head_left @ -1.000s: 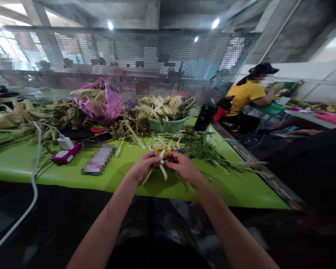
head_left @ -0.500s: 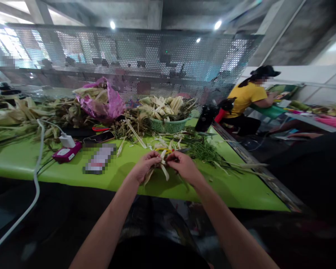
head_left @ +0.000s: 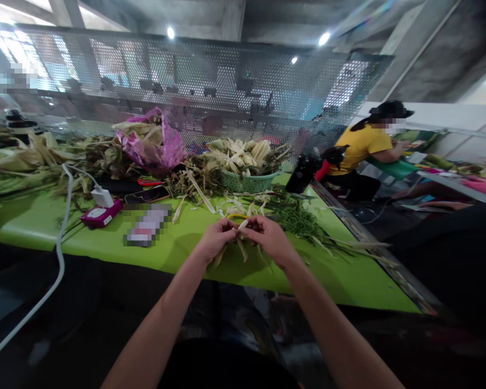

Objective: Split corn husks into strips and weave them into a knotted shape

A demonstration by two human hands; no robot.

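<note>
Pale strips of dried corn husk [head_left: 243, 250] hang between my hands above the front of the green table. My left hand [head_left: 218, 237] pinches the husk from the left. From the right, my right hand [head_left: 263, 234] closes thumb and fingers on the same strips, its fingertips close against the left ones. Just behind the hands lies something with a yellow handle [head_left: 238, 216], partly hidden by them. Husk scraps [head_left: 247, 206] are scattered behind that, and a heap of thin green stems [head_left: 297, 216] lies to the right.
A green basket [head_left: 249, 182] of husks and a pink plastic bag [head_left: 172, 146] stand at the back. A black bottle [head_left: 302, 173] leans beside the basket. On the left are a phone [head_left: 149, 224], a purple power block [head_left: 101, 214] and a white cable [head_left: 60, 243]. A person in yellow [head_left: 364, 146] sits at right.
My right hand has moved left, so the two hands' fingertips now meet at the husk. The whole view has shifted slightly, and part of another person's arm appears at the left edge.
</note>
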